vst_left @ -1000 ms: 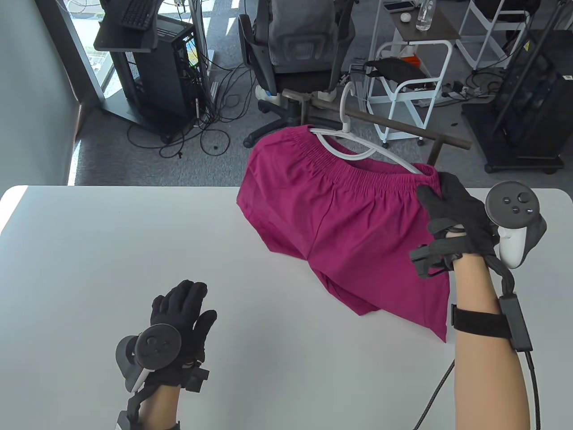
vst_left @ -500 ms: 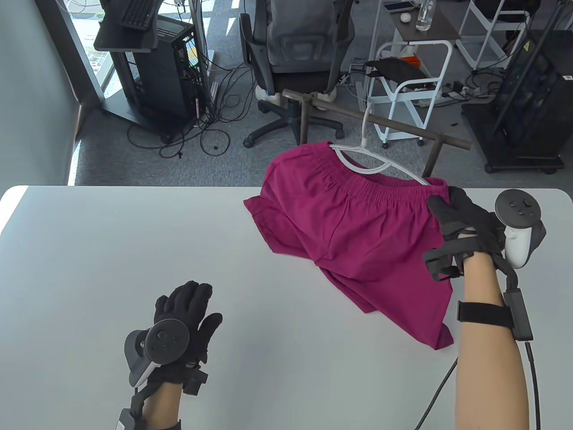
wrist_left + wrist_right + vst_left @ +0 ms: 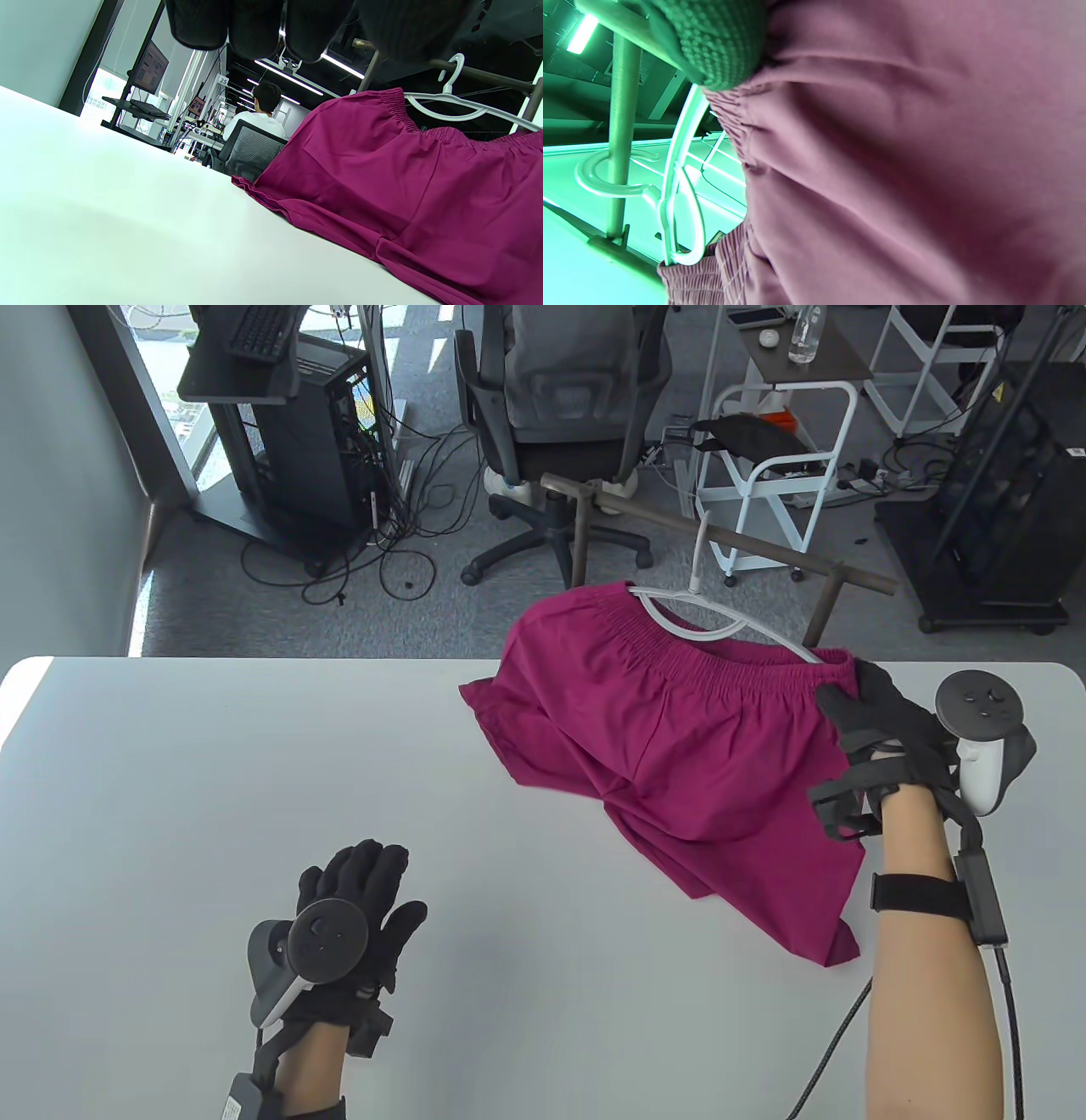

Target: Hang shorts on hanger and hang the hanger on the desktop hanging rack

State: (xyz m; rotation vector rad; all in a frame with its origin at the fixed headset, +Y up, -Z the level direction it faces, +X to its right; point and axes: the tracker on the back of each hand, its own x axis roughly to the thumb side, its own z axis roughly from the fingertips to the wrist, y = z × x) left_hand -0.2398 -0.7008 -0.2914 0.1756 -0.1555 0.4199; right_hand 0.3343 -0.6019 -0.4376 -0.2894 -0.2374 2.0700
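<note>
Magenta shorts (image 3: 679, 729) hang on a white hanger (image 3: 721, 615), their legs trailing on the white table (image 3: 254, 772). The hanger's hook (image 3: 697, 551) sits at the brown rack bar (image 3: 747, 538); in the right wrist view the hook (image 3: 606, 178) curls round the bar (image 3: 621, 127). My right hand (image 3: 874, 712) grips the waistband's right end and the hanger arm under it. My left hand (image 3: 365, 891) rests flat on the table near the front, holding nothing. In the left wrist view the shorts (image 3: 403, 190) and the hanger (image 3: 458, 101) lie to the right.
Behind the table stand an office chair (image 3: 560, 415), a white cart (image 3: 776, 458) and a computer stand (image 3: 280, 415) with cables on the floor. The rack's right post (image 3: 823, 602) rises at the table's far edge.
My right hand carried the shorts and hanger to the right along the bar, then lowered them slightly so the hook sits at the bar. My left hand crept a little to the right.
</note>
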